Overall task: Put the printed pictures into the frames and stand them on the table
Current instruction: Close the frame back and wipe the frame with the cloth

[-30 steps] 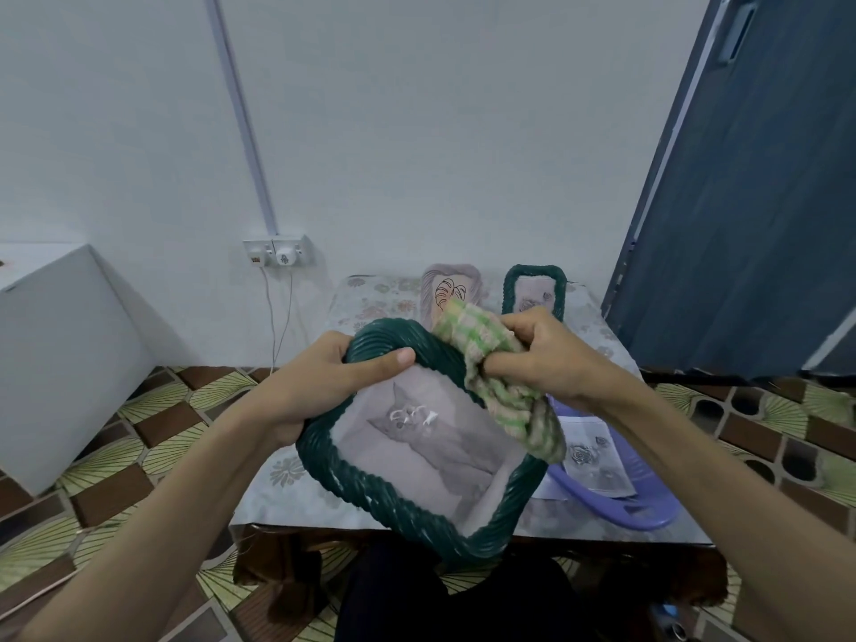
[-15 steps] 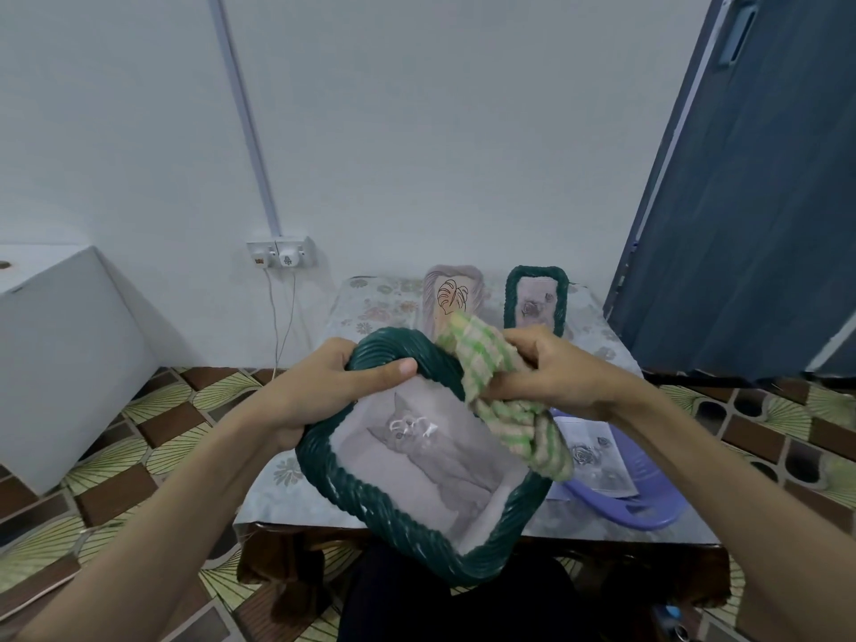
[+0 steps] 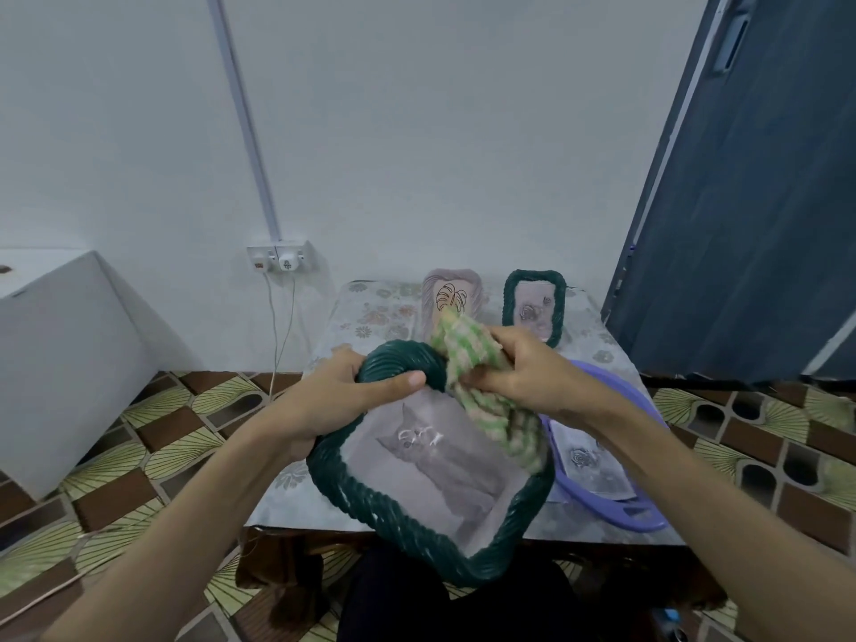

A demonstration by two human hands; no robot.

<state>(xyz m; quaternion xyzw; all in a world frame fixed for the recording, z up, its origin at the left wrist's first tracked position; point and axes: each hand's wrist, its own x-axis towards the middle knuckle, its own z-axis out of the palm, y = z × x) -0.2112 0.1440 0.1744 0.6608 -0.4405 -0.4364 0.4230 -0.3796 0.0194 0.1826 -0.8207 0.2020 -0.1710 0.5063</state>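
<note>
I've got the left hand (image 3: 333, 400) clamped on the top corner of the green frame (image 3: 417, 521), thumb lying across the front of the rim, fingers wrapped behind. The frame hangs tilted over the near edge of the table (image 3: 296, 502), with the cat picture (image 3: 440, 461) showing inside it. Right beside that grip, the right hand (image 3: 523, 377) is closed on a green checked cloth (image 3: 491, 410), bunched against the frame's upper right side and trailing down over that side of the picture.

Compared with a second ago, the cloth hand has slid up toward the top corner, so the two hands now sit closer together, nearly touching. The left hand's hold hasn't shifted.

Beyond the hands, two frames stand upright at the far end of the table: a pale one with a leaf drawing (image 3: 451, 296) and a smaller green one (image 3: 535, 305) with a rose print. Below the right wrist a purple basket (image 3: 616, 507) rests on the table with a loose rose print (image 3: 586, 461) lying in it.
</note>
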